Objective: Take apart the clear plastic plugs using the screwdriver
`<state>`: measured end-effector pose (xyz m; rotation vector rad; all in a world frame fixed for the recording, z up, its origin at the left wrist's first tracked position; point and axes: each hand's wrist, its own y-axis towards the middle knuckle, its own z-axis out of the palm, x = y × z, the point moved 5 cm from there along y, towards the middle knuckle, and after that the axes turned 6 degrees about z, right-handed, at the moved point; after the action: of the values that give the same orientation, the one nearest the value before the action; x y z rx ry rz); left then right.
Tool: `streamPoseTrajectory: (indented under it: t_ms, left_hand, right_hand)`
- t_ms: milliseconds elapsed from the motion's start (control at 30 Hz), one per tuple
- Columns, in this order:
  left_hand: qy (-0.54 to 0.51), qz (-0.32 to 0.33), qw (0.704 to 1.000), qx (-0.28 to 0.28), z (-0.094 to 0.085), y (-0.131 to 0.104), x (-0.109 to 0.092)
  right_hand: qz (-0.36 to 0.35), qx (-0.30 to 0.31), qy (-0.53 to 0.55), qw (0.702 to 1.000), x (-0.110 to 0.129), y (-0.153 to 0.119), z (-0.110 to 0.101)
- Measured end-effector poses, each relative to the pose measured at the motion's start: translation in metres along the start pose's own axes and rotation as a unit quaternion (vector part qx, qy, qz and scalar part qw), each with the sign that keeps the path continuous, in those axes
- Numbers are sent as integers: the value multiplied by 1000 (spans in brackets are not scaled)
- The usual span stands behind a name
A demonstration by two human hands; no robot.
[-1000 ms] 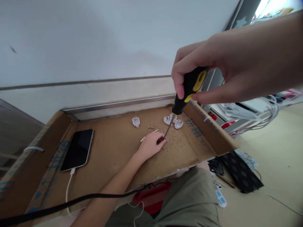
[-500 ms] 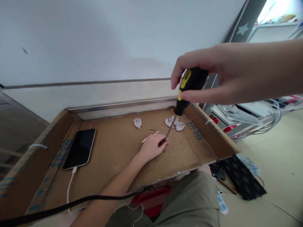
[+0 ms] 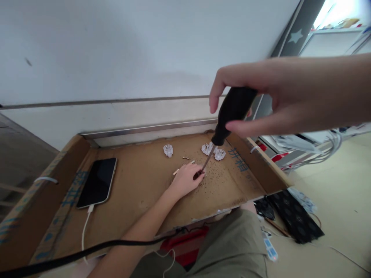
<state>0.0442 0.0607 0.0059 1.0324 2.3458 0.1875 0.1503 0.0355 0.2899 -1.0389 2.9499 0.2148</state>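
My right hand point(image 3: 261, 92) grips the dark handle of a screwdriver point(image 3: 234, 110), which slants down and to the left. Its metal shaft ends at the fingertips of my left hand point(image 3: 187, 178), which rests on the cardboard tray point(image 3: 136, 181). Those fingers pinch a small clear piece point(image 3: 203, 173), mostly hidden by them. Dark specks lie scattered around it. Behind, a few clear plug parts point(image 3: 219, 154) sit close together, and another clear plug part point(image 3: 168, 150) lies apart to the left. A small metal pin point(image 3: 186, 157) lies between them.
On the tray's left lies a phone point(image 3: 97, 182) with a white cable point(image 3: 84, 231). A black strap point(image 3: 116, 243) crosses the front. Raised cardboard walls flank the tray, and a white panel point(image 3: 130, 50) stands behind. Cables hang at the right.
The screwdriver handle has turned in my right hand, so its yellow patches no longer show. My right hand has dropped slightly. My left hand has stayed in place.
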Motion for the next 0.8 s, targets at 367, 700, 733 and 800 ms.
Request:
streamPoseTrajectory:
  t_ms: [367, 700, 733, 800]
  left_hand:
    - [-14, 21, 1000, 5, -5, 1, -2]
    - [4, 10, 1000, -4, -8, -2, 2]
    - [6, 10, 1000, -4, -8, -2, 2]
    - [8, 15, 1000, -5, -8, -2, 1]
  right_hand:
    - [-22, -32, -32, 999, 0, -5, 2]
    - [85, 80, -27, 993, -14, -3, -4]
    - [96, 100, -19, 990, -14, -2, -3]
    - [106, 89, 0, 990, -14, 1, -5]
